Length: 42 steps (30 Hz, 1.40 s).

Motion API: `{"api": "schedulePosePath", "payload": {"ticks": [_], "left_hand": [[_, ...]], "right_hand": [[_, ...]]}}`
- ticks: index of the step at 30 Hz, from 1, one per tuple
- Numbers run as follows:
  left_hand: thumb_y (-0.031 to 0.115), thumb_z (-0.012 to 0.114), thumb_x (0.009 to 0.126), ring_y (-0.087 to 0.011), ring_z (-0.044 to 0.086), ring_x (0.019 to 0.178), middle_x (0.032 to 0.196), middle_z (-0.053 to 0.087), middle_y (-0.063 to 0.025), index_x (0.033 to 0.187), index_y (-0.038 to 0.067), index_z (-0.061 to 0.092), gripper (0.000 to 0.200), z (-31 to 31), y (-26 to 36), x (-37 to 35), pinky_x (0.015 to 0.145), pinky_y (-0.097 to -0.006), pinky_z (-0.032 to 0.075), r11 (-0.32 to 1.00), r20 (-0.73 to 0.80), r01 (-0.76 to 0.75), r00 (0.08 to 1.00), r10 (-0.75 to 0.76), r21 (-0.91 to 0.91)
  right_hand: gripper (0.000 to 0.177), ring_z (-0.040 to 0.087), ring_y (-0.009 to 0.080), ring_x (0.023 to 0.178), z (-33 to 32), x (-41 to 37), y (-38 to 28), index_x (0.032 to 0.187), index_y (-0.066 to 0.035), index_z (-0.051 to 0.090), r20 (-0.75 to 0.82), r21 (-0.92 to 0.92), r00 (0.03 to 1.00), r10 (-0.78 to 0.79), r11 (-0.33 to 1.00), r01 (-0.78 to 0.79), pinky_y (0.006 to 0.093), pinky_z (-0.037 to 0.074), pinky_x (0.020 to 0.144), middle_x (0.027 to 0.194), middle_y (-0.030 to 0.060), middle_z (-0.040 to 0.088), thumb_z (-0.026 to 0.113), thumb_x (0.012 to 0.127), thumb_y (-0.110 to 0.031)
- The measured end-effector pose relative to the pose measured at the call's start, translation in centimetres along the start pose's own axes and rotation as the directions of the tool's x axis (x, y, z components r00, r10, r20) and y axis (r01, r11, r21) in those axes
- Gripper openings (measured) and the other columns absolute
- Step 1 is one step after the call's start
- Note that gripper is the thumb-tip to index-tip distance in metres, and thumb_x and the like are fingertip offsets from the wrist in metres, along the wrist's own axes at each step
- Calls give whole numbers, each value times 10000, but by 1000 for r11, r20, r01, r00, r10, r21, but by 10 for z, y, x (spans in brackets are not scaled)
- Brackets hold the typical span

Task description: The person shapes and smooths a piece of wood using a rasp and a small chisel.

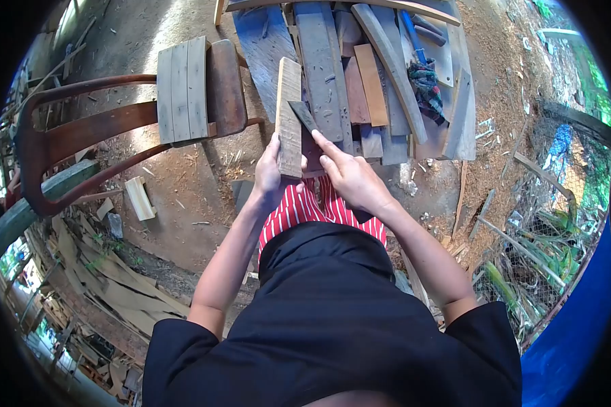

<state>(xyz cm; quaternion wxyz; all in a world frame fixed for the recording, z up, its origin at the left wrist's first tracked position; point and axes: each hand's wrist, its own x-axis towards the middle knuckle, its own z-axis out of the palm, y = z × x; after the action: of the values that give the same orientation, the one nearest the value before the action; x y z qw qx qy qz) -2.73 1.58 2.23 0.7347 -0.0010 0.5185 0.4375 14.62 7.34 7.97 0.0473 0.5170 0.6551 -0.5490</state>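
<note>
My left hand [270,168] grips the lower end of a light wooden block [289,115], its fingers wrapped round the edge and underside. The block points away from me, above the edge of the bench. In my right hand [352,175] is a dark flat-bladed tool [303,117], held with the forefinger stretched along it. Its slanted tip overlaps the right edge of the block, near the middle of its length. Most of the handle is hidden in my palm, and a dark end shows below the wrist.
A low bench [316,54] ahead carries several boards, a curved wooden strip [390,71], an orange-brown piece [371,85] and a dark patterned cloth [426,91]. A wooden chair [95,122] stands left. Scrap wood [105,271] lies at lower left, wire mesh [523,271] at right.
</note>
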Motion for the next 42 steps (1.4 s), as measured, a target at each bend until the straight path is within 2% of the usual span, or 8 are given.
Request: {"api": "schedulePosePath", "payload": {"ticks": [5,8,9,14,22,25,27,42], "left_hand": [[512,256,1009,-181,589,558,707,607,-94,1039,47,544,548,11,-9,8,392,-333,472,997,-167,-81,982,82,17],[510,242,1008,-186,567,526,700,600,-90,1040,65,556,546,9,-6,3,395,-319,455,1000,-55,5,998,-4,24],[510,242,1008,-186,567,526,700,600,-90,1040,65,556,546,10,-5,2,395,-319,455,1000,-56,3,998,-2,21],[515,206,1010,-194,528,439,657,583,-100,1043,64,512,546,11,-5,4,324,-310,411,999,-40,-37,998,38,14],[467,204,1017,-156,519,431,659,590,-84,1063,79,528,507,16,-13,7,315,-276,383,993,-47,-19,999,25,119],[449,197,1021,-154,513,423,659,592,-87,1076,79,516,492,14,-4,6,320,-276,385,992,-13,-53,998,55,111],[440,190,1024,-153,508,419,663,593,-88,1087,75,504,486,14,-8,8,319,-275,387,988,-38,-78,996,83,130],[484,219,1020,-145,525,446,664,600,-77,1054,90,548,515,16,-3,9,323,-268,371,986,-67,-127,989,135,108]], "right_hand": [[475,622,481,774,5,-45,-5,1449,-212,373,17,-20,993,-121,992,121,532,477,772,785,316,617,417,979,-256],[498,603,417,1029,-14,-12,-24,1471,-181,334,124,-69,989,74,995,-66,440,457,929,1119,266,618,405,979,-220],[480,609,421,1011,5,22,4,1450,-158,371,-60,20,988,-145,989,147,449,460,908,1100,265,625,396,980,-255],[480,579,400,1106,-12,44,-19,1444,-153,380,29,-15,999,20,1000,-19,426,435,981,1203,257,588,394,978,-266],[491,540,373,1199,-1,66,6,1460,-147,362,-70,88,985,-155,983,161,405,405,1023,1287,245,553,407,980,-240],[496,603,360,1114,-25,64,-33,1462,-149,357,118,147,983,142,976,-159,425,444,976,1273,245,565,407,979,-251],[493,573,350,1171,-19,36,-15,1465,-162,356,41,38,996,-79,996,78,420,420,1009,1295,235,555,399,980,-237],[485,446,348,1303,-15,41,-9,1459,-156,367,50,60,996,-75,996,72,392,343,1089,1393,203,478,385,981,-236]]}}
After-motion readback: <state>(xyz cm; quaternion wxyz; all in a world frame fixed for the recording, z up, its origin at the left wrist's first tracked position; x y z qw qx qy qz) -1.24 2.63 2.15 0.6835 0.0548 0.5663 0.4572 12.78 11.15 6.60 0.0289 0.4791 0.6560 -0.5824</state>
